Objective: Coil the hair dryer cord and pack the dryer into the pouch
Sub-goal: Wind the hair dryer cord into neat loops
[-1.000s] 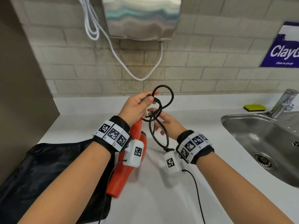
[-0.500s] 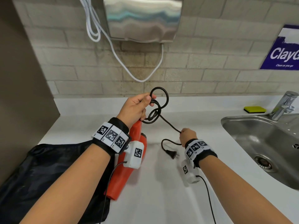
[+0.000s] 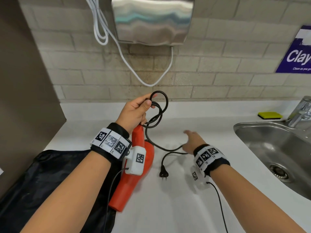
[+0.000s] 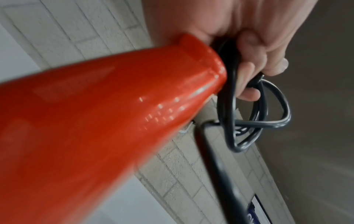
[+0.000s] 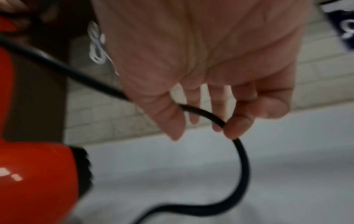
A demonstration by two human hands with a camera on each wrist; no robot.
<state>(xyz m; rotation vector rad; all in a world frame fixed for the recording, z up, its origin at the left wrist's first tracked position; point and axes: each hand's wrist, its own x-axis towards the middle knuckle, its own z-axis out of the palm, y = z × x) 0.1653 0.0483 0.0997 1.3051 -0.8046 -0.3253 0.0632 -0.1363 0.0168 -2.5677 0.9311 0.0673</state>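
1. Since half a second ago, the right hand (image 3: 191,142) has swung out over the surface (image 3: 193,190), and its fingers (image 5: 237,127) now pinch the cord (image 3: 157,118) farther along, nearer the plug (image 3: 163,173).
2. Slack now lies in a low curve on the surface, so I judge another loop is about to be carried up.
3. Left hand (image 3: 134,111) grips the gathered loops, curled tight round them beside the red hair dryer (image 3: 133,174) handle; the head view shows about two loops.
4. Dryer hangs from that hand, its nozzle over the edge of the black pouch (image 3: 55,182), which lies flat at the left and holds nothing I can see.
5. Beyond, the white surface runs to a steel sink (image 3: 276,148) with a tap (image 3: 301,113) and a yellow sponge (image 3: 270,115).
6. On the brick wall hangs a metal hand dryer (image 3: 151,19) trailing a white cable (image 3: 121,52), with a purple sign (image 3: 297,54) at the right.
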